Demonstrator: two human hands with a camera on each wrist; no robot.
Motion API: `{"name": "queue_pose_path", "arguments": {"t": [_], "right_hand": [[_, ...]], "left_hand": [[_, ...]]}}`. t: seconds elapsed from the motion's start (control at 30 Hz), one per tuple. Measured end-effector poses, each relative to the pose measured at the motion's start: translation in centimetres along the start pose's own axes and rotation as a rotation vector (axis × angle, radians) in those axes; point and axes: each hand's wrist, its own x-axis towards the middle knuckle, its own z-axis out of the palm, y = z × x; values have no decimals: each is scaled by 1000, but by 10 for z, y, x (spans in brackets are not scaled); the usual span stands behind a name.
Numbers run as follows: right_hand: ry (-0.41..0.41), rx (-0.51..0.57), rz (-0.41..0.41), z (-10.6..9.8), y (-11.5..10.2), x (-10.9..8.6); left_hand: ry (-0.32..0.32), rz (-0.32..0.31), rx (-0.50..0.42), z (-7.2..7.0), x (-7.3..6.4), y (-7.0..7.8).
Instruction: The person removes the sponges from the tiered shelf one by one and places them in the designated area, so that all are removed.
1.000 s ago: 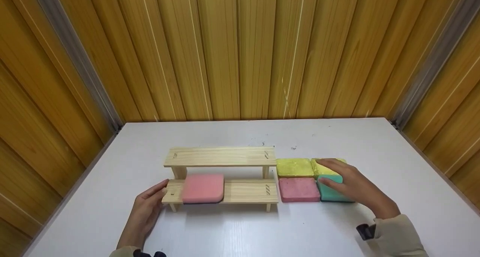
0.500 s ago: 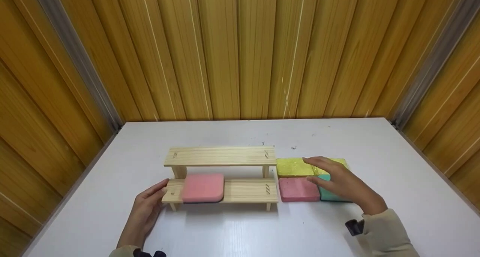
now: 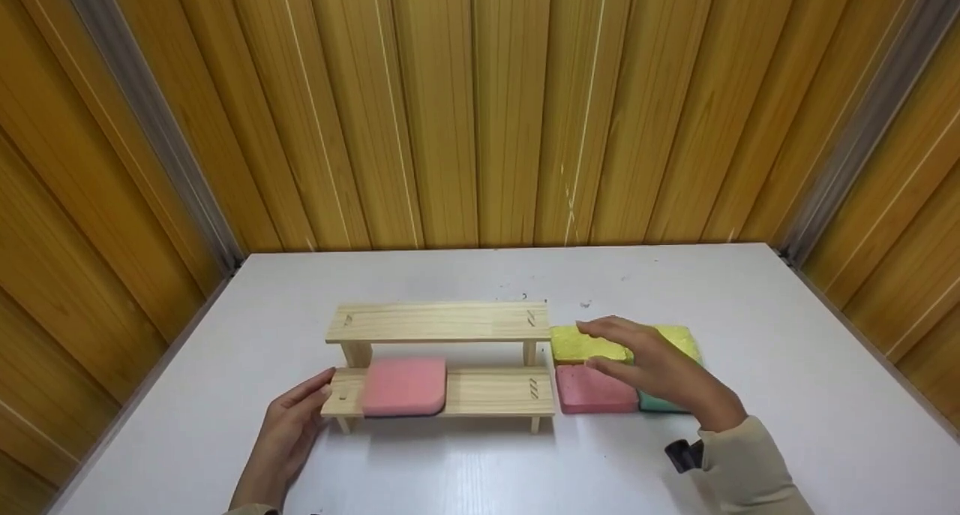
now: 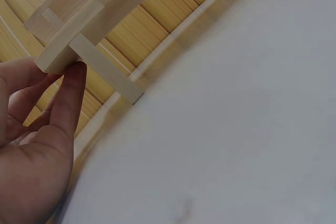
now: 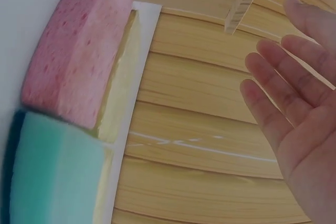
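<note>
A two-step wooden shelf stands on the white table, with a pink sponge lying on the left half of its lower step. My left hand holds the left end of that step; in the left wrist view its fingertips meet the board just outside a leg. To the right of the shelf, two yellow sponges lie behind a darker pink sponge and a green sponge. Over these hovers my right hand, fingers spread and holding nothing; it partly covers the green one and the right yellow one.
Yellow wood-look panels rise behind the table and at both sides. The shelf's right end sits close beside the sponges. In the right wrist view, the shelf's edge shows near the fingers.
My right hand has moved left, from above the green sponge to above the left yellow and darker pink ones. My left hand stays at the shelf. The head view has tilted slightly.
</note>
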Motion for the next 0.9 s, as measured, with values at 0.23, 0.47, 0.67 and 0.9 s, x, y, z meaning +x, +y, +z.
{"name": "queue_pose_path", "arguments": {"t": [0.23, 0.47, 0.67, 0.9], "right_hand": [[17, 55, -130, 10, -9, 13], [-22, 99, -193, 23, -22, 28], [-52, 60, -202, 35, -32, 37], [-111, 78, -140, 41, -43, 44]], "left_hand": [[-16, 12, 48, -1, -1, -2], [-6, 4, 26, -2, -1, -2], [-9, 12, 21, -1, -2, -2], [7, 1, 14, -1, -1, -1]]}}
